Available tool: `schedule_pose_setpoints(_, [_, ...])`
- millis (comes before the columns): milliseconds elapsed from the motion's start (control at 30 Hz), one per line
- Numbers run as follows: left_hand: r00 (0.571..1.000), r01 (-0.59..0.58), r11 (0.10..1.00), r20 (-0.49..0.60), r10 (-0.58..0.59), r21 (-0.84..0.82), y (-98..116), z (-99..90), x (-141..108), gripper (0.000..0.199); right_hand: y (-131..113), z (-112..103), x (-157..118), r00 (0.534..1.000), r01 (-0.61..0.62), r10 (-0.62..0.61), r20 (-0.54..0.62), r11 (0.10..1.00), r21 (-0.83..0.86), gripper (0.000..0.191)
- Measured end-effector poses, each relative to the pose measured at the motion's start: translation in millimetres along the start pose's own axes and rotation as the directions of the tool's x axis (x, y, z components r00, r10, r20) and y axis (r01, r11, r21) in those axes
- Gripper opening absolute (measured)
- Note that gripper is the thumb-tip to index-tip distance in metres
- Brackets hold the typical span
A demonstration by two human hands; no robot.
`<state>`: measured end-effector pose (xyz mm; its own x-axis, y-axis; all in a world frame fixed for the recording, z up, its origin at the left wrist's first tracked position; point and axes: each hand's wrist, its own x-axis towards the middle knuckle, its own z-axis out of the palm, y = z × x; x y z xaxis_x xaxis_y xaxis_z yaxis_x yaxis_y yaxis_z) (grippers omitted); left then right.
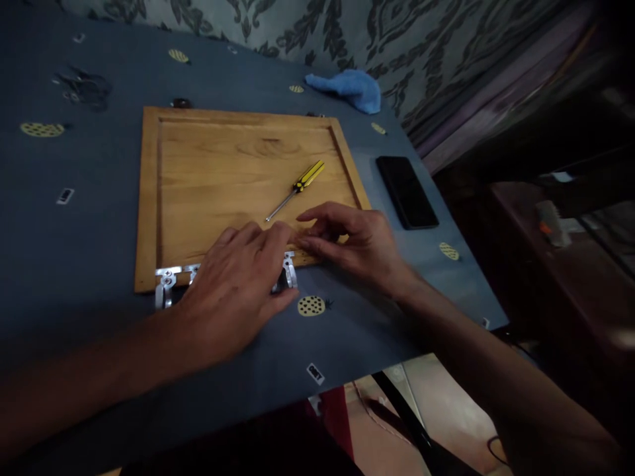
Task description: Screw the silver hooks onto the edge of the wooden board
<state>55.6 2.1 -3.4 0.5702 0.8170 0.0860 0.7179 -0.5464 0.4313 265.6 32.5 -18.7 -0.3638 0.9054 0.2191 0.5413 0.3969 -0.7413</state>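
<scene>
A framed wooden panel (223, 178) lies flat on the blue patterned table. Along its near edge runs a metal bracket strip (167, 277) with shiny curved clips, partly hidden under my left hand (238, 277). That hand rests over the strip, fingers bent on the panel's edge and thumb beside the right clip. My right hand (352, 244) is at the panel's near right part, its thumb and index finger close together next to the left fingertips; whatever may be between them is too small to make out. A screwdriver (307, 177) with a yellow and black handle lies on the panel.
The blue table (109, 231) extends around the panel. A black phone (407, 192) lies to the right, a blue cloth (354, 89) at the back. Small dark metal items (84, 87) sit at the back left. A dark piece (181, 103) touches the panel's far edge.
</scene>
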Motion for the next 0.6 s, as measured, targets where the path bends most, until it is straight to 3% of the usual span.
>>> schedule_pose_setpoints(167, [1.000,-0.009,1.000,-0.001,0.009,0.014,-0.8,1.2,0.3,0.039,-9.4,1.0,8.8,0.994,-0.111,0.110,0.016,0.971,0.211,0.035])
schedule_pose_setpoints(267, [1.000,-0.006,1.000,-0.008,0.006,0.027,-0.1,0.3,0.9,0.041,-10.5,-1.1,6.5,0.983,-0.184,0.181,0.040,0.917,0.353,0.031])
schedule_pose_setpoints(367, [1.000,0.028,0.999,0.007,-0.028,0.037,0.8,0.3,1.5,0.042,-8.5,-4.3,-0.4,0.979,-0.204,0.181,0.094,0.900,0.386,0.018])
schedule_pose_setpoints(433, [0.999,0.034,0.999,0.001,-0.034,0.031,0.7,1.2,1.5,0.042,-8.8,-5.4,-6.0,0.982,-0.168,0.124,0.142,0.915,0.366,0.007])
schedule_pose_setpoints(500, [0.999,0.032,0.999,-0.017,-0.032,0.014,0.2,2.5,1.1,0.041,-11.8,-4.8,-11.2,0.986,-0.095,0.051,0.159,0.955,0.282,0.009])
schedule_pose_setpoints(600, [0.999,0.023,1.000,-0.045,-0.023,0.001,-1.1,4.4,-0.2,0.040,-18.1,-0.7,-18.0,0.996,0.050,-0.054,0.072,0.997,0.057,0.013])
